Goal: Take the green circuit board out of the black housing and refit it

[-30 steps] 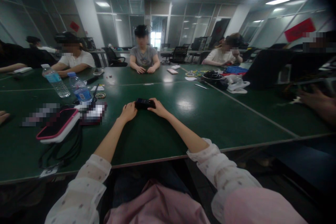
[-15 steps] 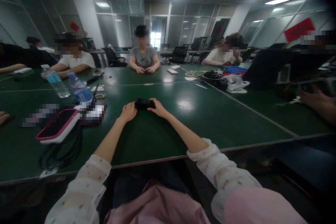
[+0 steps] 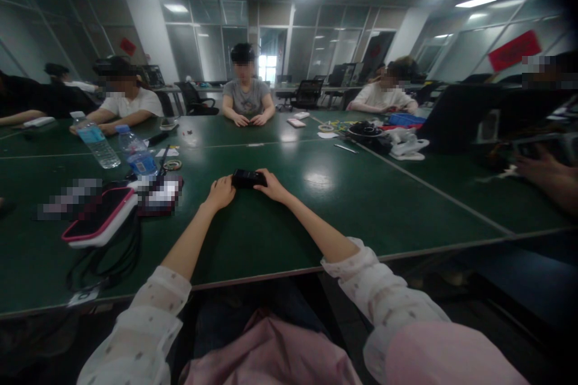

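Observation:
A small black box-shaped object [image 3: 247,178] rests on the green table, or just above it; I cannot tell which. Its exact kind is too dark to make out. My left hand [image 3: 221,192] closes around its left end, with the fingers bent over the side. At the right end, my right hand [image 3: 273,185] grips it with the thumb at the near side and the fingers behind. Both forearms reach forward over the table edge in white dotted sleeves.
To the left stand two water bottles [image 3: 96,143], with a pink-rimmed phone [image 3: 100,214], black cables [image 3: 106,255] and a tape roll [image 3: 172,165] nearby. Right of centre lie a pen [image 3: 345,148] and a white device [image 3: 409,147]. Several people sit around the green table [image 3: 361,204].
My hands and the black box-shaped object stay where they were. A person at the back right has lowered a hand from the head. Someone's fingers at the left edge have drawn back.

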A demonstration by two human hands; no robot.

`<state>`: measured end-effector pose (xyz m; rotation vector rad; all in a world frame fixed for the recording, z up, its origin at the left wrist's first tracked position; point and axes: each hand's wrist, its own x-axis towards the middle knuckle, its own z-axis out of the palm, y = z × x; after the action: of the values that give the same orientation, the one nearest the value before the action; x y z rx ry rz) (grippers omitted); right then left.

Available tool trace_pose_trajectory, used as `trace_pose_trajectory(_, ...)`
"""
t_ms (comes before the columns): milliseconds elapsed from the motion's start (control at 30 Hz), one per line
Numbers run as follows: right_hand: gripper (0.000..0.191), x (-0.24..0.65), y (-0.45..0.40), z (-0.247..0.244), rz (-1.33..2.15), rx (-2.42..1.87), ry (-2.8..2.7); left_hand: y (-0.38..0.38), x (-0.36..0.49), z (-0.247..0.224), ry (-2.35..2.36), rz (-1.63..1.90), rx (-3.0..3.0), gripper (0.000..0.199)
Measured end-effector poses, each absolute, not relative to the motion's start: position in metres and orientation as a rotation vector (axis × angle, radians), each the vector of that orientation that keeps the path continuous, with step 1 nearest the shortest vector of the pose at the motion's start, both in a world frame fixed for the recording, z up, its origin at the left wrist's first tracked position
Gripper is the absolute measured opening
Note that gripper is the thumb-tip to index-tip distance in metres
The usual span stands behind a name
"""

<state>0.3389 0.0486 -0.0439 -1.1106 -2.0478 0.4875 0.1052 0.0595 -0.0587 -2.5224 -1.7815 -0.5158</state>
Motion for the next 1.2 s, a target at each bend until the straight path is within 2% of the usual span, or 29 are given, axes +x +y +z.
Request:
trace_pose_trajectory(333, 0.049, 0.338, 0.053, -0.048, 0.483, -1.073, -1.998, 0.059, 0.104, -0.061, -1.786, -0.528, -2.505, 0.056)
trace_pose_trajectory(567, 0.050, 0.340, 0.063, -0.046, 0.632, -0.957, -1.777, 0.062, 0.105, -0.064, -1.752, -0.460, -2.476, 0.047)
trace_pose_trajectory(667, 0.052, 0.346, 0.068, -0.040, 0.593, -0.961, -1.630, 0.061, 0.104, -0.064, -1.723, -0.460, -2.497, 0.044)
trace_pose_trajectory(933, 0.047, 0.367, 0.071, -0.045, 0.173, -1.358, -1.497, 0.061, 0.104, -0.060, -1.744, -0.440, -2.525, 0.043)
trace_pose_trajectory(1200, 0.046, 0.373, 0.071, -0.053, 0.132, -1.691, -1.550, 0.065, 0.102, -0.064, -1.734, -0.468, -2.545, 0.041)
